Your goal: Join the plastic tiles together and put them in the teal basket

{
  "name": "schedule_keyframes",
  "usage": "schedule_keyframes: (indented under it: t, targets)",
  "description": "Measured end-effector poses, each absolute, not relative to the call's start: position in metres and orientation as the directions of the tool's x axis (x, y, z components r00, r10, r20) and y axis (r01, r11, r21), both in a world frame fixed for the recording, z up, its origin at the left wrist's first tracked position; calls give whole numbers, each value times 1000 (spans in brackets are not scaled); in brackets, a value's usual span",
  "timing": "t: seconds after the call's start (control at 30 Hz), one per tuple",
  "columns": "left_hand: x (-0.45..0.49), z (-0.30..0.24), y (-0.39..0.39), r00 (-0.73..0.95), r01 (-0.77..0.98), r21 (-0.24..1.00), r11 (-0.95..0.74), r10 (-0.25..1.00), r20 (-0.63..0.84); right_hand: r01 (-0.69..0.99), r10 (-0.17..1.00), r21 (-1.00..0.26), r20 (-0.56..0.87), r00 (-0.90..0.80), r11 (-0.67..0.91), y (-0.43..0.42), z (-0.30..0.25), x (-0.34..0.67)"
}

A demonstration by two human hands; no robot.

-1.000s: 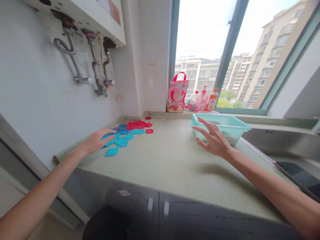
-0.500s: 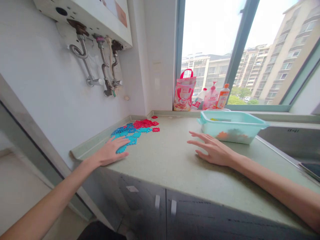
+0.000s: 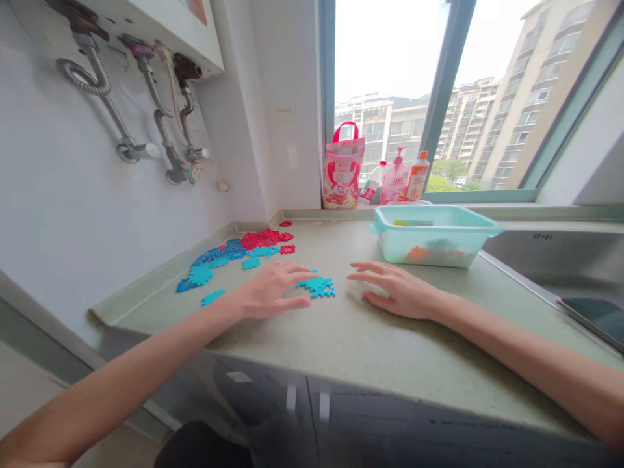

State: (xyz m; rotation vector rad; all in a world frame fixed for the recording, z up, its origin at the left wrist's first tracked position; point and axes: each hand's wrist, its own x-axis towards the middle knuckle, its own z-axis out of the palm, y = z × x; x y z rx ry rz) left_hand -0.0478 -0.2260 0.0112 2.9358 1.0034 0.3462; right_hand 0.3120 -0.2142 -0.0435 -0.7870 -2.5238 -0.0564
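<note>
My left hand (image 3: 270, 292) lies flat on the green counter (image 3: 351, 338), fingers stretched out, its fingertips resting on a small cluster of blue puzzle tiles (image 3: 319, 285). My right hand (image 3: 397, 291) rests open on the counter just right of that cluster, holding nothing. Further back by the wall lies a spread of blue tiles (image 3: 209, 270) and a patch of red tiles (image 3: 263, 239). A single blue tile (image 3: 213, 298) sits apart near the counter's left edge.
A turquoise plastic tub (image 3: 433, 235) with coloured pieces inside stands behind my right hand. A pink bag (image 3: 342, 170) and bottles (image 3: 400, 179) stand on the window sill. A steel sink (image 3: 560, 266) lies to the right. Pipes (image 3: 146, 110) hang on the left wall.
My left hand slid from the blue tile spread toward the counter's middle, dragging a few blue tiles with it. My right hand dropped from near the tub and lies flat on the counter.
</note>
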Motion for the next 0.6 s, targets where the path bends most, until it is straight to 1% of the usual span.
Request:
schedule_keyframes:
  t: [0.07, 0.1, 0.2, 0.23, 0.27, 0.33, 0.43, 0.5, 0.6]
  targets:
    - [-50, 25, -191, 728, 638, 19, -770, 611, 310, 546, 544, -141, 453, -706, 826, -214, -44, 313]
    - [-57, 30, -172, 696, 682, -43, -730, 631, 342, 545, 549, -151, 442, -709, 825, -215, -43, 313]
    - [-90, 34, -124, 592, 804, -273, -528, 750, 294, 532, 549, -168, 412, -727, 830, -220, -39, 305]
    - [-101, 31, -114, 558, 822, -313, -475, 783, 276, 518, 541, -177, 405, -737, 837, -223, -37, 301]
    - [-110, 26, -107, 531, 833, -327, -446, 810, 247, 496, 528, -187, 397, -751, 848, -226, -36, 295]
    - [-122, 16, -102, 499, 846, -315, -429, 846, 189, 442, 489, -211, 369, -790, 872, -233, -32, 284]
    - [-121, 6, -109, 498, 850, -283, -444, 852, 161, 386, 448, -240, 319, -835, 891, -238, -29, 275]
    - [-111, 6, -121, 518, 845, -264, -465, 834, 190, 398, 462, -246, 320, -827, 884, -236, -28, 280]
    - [-88, 9, -144, 580, 813, -222, -538, 779, 236, 471, 523, -227, 354, -776, 852, -225, -28, 300]
